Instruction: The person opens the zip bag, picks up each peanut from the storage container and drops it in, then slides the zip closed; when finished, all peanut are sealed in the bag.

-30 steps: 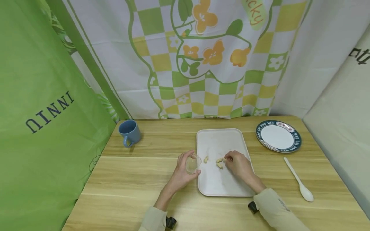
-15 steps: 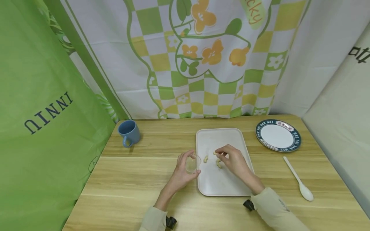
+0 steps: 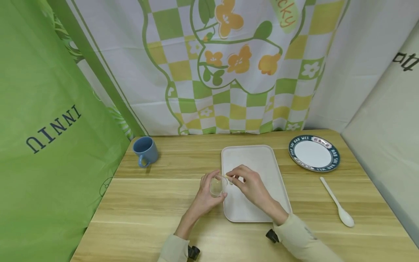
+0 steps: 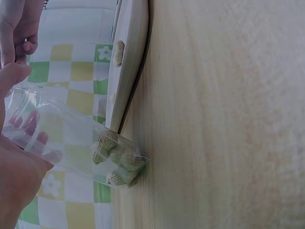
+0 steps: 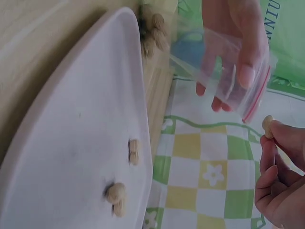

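My left hand (image 3: 203,193) grips a clear zip bag (image 4: 71,136) with a red strip at its mouth (image 5: 257,93). Several peanuts in their shells (image 4: 121,160) lie in the bottom of the bag, close to the tabletop. Thumb and fingers of my right hand (image 3: 251,185) pinch a single peanut (image 5: 268,126) beside the bag's open mouth, over the left edge of the pale tray (image 3: 240,209). On that tray, the right wrist view shows one loose peanut (image 5: 134,151) and two more (image 5: 116,193) touching each other; my right hand mostly hides them in the head view.
A blue mug (image 3: 146,151) stands at the table's back left. To the right of the tray are a dark-rimmed plate (image 3: 312,154) and a white spoon (image 3: 340,207). Patterned curtain (image 3: 239,98) hangs behind the wooden table (image 3: 131,218).
My right hand has picked a peanut up from the tray and carried it left to the bag's mouth. The left hand and bag have stayed put.
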`<state>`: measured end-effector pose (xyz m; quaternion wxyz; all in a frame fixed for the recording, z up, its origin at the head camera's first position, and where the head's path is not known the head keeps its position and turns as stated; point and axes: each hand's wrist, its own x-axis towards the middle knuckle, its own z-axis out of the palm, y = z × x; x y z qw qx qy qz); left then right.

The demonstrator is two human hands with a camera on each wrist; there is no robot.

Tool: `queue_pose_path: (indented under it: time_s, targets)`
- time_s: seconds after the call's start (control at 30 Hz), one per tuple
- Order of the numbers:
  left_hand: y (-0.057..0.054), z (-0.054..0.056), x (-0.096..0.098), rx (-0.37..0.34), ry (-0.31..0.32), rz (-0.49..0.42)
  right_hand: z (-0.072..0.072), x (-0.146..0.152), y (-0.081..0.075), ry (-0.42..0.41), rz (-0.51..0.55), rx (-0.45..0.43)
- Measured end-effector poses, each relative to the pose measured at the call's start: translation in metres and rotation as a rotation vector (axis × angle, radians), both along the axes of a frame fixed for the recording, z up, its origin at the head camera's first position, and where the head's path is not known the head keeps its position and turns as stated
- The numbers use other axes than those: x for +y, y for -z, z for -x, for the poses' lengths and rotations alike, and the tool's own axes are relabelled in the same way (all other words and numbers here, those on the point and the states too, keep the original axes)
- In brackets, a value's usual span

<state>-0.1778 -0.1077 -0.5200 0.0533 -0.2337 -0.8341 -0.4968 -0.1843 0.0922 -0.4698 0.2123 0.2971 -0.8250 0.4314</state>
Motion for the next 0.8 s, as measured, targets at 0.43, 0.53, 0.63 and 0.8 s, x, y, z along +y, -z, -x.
queue_pose_path:
  time_s: [0.43,0.53,0.63,0.8]
  targets:
    - [-0.004,-0.003,-0.001,-0.037,0.014,-0.011,-0.001,-0.015,0.005,-0.093,-0.020,-0.003]
    - [-0.005,-0.003,-0.001,-0.033,0.015,-0.017,-0.001,-0.014,0.005,-0.080,-0.028,-0.015]
    - [-0.004,-0.003,-0.001,-0.020,0.020,-0.023,-0.001,-0.013,0.004,-0.064,-0.028,-0.006]
    - [-0.003,-0.001,0.000,0.009,0.022,-0.016,0.004,-0.004,0.004,0.000,-0.020,0.019]
